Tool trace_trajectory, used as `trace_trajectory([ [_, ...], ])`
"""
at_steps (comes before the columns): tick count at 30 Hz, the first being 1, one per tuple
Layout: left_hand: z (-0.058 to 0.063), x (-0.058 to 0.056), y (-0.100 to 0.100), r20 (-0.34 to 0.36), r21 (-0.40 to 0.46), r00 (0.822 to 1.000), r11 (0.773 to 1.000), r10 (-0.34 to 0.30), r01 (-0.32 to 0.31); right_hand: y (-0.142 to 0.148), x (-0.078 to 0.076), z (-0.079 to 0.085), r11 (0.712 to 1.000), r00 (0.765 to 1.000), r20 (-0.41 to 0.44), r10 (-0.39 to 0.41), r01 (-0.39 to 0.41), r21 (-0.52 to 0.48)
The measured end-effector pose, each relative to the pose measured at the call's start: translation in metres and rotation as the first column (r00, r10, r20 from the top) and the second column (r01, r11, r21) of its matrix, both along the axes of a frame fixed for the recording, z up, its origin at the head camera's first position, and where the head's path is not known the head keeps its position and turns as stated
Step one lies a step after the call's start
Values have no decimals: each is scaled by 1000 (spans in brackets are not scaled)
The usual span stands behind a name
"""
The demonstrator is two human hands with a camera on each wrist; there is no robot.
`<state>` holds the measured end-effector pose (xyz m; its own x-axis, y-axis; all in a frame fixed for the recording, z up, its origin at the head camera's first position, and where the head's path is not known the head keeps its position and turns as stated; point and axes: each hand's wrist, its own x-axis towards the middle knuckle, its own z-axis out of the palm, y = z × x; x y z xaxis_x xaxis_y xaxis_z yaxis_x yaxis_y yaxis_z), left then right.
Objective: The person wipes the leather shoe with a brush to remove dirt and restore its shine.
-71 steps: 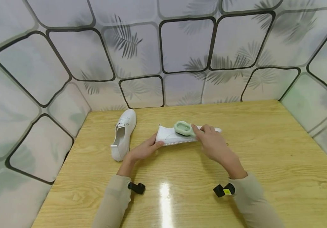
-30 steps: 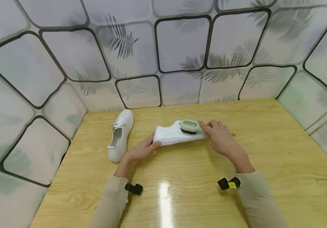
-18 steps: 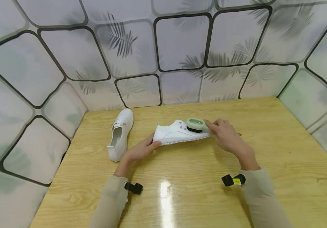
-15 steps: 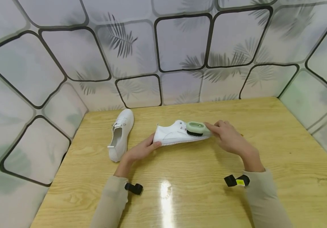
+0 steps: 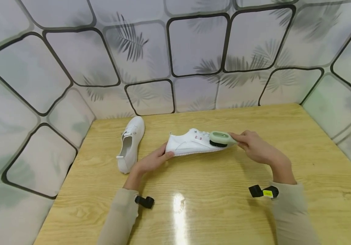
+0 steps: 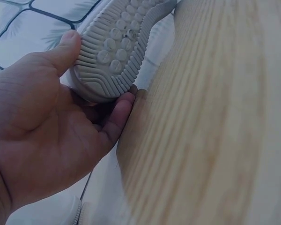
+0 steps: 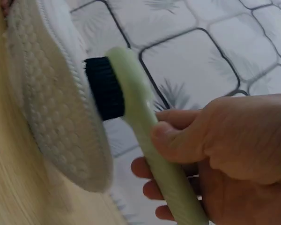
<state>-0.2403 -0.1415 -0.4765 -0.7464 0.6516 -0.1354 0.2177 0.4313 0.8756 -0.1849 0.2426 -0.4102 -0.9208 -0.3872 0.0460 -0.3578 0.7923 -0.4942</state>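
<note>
A white shoe (image 5: pixel 184 144) with small red letters on its side is tilted so that its sole faces the person. My left hand (image 5: pixel 154 160) grips it by the heel; in the left wrist view the thumb lies on the ribbed sole (image 6: pixel 114 51) and fingers curl under the heel. My right hand (image 5: pixel 256 146) holds a pale green shoe brush (image 5: pixel 219 136) by its handle (image 7: pixel 173 187). Its dark bristles (image 7: pixel 104 87) are against the front part of the shoe. The toe end is partly hidden behind the brush.
A second white shoe (image 5: pixel 131 144) lies at the left of the wooden table (image 5: pixel 212 204), opening up, toe towards the back wall. Patterned walls (image 5: pixel 200 47) stand behind the table and on both sides.
My right hand has moved the brush rightward along the shoe, from its middle towards the toe, baring the laces and red letters. The left hand keeps its grip on the heel.
</note>
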Motion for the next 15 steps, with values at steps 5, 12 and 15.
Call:
trace_trajectory([
  [5,0,-1,1,3,16,1000,1000,0,0,7,-3,-2,995,997,-42,-67,70,66],
  [12,-2,0,-2,-1,13,1000,1000,1,-1,-3,-2,0,996,998,-37,-40,43,76],
  [15,-1,0,0,4,22,1000,1000,-8,7,5,1,4,991,997,-29,-75,78,108],
])
